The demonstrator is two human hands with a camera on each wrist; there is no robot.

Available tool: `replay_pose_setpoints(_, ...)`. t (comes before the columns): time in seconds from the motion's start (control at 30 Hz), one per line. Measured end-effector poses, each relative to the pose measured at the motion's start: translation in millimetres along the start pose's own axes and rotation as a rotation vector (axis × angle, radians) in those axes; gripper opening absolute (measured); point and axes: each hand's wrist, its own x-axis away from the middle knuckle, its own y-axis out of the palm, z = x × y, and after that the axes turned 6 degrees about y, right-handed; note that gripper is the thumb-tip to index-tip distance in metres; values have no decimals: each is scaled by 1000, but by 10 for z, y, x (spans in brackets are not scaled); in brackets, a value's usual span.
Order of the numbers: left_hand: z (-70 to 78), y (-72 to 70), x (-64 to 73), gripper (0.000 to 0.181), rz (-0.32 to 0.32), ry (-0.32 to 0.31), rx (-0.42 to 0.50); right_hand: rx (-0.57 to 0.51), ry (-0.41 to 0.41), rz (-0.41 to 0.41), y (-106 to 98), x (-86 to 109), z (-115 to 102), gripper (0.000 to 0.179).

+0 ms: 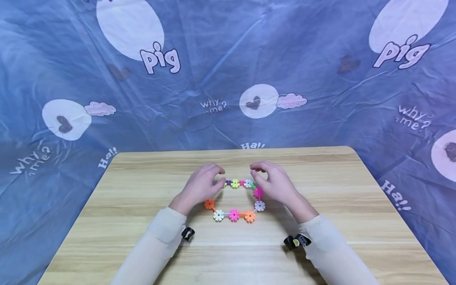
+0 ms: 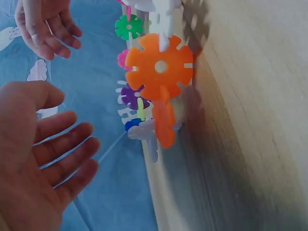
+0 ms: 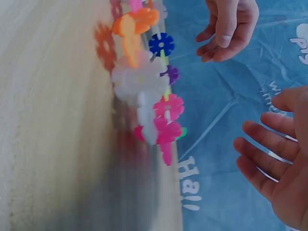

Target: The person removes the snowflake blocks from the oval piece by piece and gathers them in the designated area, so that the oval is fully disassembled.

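Observation:
On the table lies a closed ring of plastic snowflake discs [image 1: 234,215], slotted together in orange, white, pink, yellow, purple and green. My left hand [image 1: 204,183] hovers over the ring's left side, fingers loosely bent and holding nothing; it hides part of that side in the head view. Over the right side, near a pink disc [image 1: 258,192], is my right hand [image 1: 272,180], also holding nothing. Both wrist views show the fingers apart from the discs: an orange disc [image 2: 160,66] stands beside the left hand, a white disc [image 3: 139,79] beside the right.
The wooden table [image 1: 142,245] has rounded far corners. Behind it hangs a blue printed cloth [image 1: 213,130], which also drops along both sides. Each sleeve cuff carries a dark strap, one at the left wrist [image 1: 188,233] and another at the right [image 1: 297,241].

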Motion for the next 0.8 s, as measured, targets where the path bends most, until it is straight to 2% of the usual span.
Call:
replay_pose_setpoints(0.2,-63,69,-55,32,-125,-28,16,-25,66,-95,106,-82,101,33)
replay_pose_setpoints(0.33,-85,105,-92,32,-173,-34,32,-45,75,-156,176,-129,163,35)
replay_pose_setpoints(0.47,-96,130,-126,32,-197,-37,40,-55,68,-195,234,-159,199,38)
replay_pose_setpoints(0.8,-147,212,-178,30,-209,-51,59,-69,105,-288,387,-214,265,39)
